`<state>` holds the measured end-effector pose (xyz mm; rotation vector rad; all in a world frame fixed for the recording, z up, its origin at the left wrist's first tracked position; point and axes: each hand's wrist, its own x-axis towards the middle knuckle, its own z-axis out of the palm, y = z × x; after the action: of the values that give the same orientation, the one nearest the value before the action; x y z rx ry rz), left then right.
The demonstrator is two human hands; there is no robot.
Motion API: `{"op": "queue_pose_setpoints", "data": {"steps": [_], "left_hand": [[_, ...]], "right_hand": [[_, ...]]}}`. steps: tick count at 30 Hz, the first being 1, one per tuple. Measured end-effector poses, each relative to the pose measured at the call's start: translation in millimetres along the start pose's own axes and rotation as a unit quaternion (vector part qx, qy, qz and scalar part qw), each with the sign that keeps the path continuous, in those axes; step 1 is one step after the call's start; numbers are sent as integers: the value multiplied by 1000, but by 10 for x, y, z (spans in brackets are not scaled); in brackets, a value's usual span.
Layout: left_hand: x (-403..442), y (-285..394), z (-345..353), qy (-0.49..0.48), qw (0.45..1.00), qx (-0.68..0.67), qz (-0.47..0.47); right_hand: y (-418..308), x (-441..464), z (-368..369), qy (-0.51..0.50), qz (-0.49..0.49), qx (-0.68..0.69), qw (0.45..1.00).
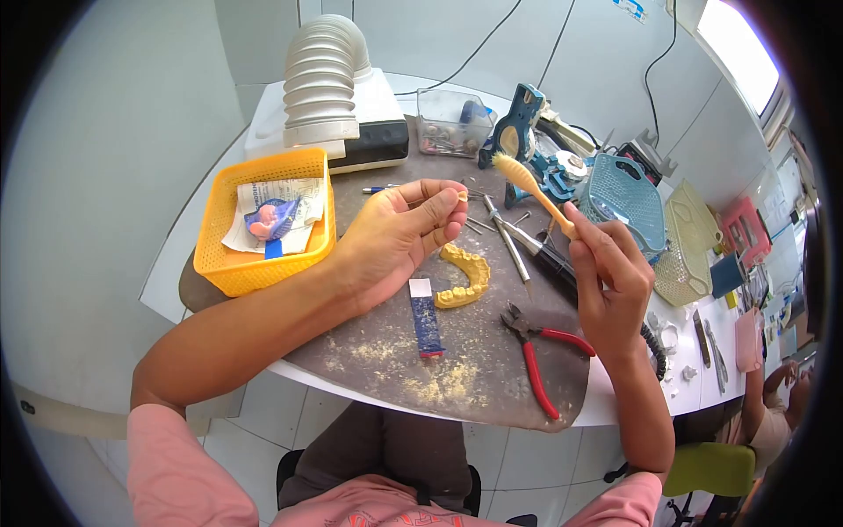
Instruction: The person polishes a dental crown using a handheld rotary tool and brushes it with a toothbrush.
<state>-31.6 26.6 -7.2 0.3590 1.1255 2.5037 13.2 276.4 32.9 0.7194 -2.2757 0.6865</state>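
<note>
My left hand (406, 227) is closed in a pinch on a small cream-coloured piece (463, 196), possibly a tooth-shaped one; the fingertips hide most of it. My right hand (612, 279) grips the end of a pale orange brush (532, 186) raised above the table, its bristles pointing up and left. Below the hands lies a yellow dental cast (474, 279), arch-shaped with teeth. Beside it is a dark blue strip (426, 325) with a white end. Red-handled cutting pliers (536, 347) rest open near the front. A slim metal knife-like tool (511, 246) lies behind the cast.
Yellow dust covers the grey mat (351, 347). At left stands a yellow basket (263, 279) holding papers and a pink model, before a white hose (323, 83). Blue articulators (524, 123), a clear box (452, 132) and a blue basket (625, 198) stand behind. Another person sits at far right.
</note>
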Motion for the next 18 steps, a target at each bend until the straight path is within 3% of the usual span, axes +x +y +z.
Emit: {"op": "queue_pose_setpoints", "data": {"steps": [2, 5, 7, 12, 15, 18], "left_hand": [[-1, -2, 17, 5, 1000, -8, -1], [-11, -3, 41, 1, 1000, -20, -9], [-2, -1, 12, -3, 1000, -19, -13], [5, -3, -3, -4, 1000, -19, -19], [7, -17, 11, -15, 999, -27, -26], [23, -8, -20, -1, 1000, -17, -17]], "right_hand": [[-21, 10, -29, 18, 8, 3, 1000], [-14, 13, -25, -58, 17, 29, 998], [77, 1, 7, -24, -29, -11, 999], [32, 4, -57, 16, 10, 13, 1000], [86, -3, 4, -59, -25, -9, 998], [55, 5, -45, 27, -26, -38, 999]]}}
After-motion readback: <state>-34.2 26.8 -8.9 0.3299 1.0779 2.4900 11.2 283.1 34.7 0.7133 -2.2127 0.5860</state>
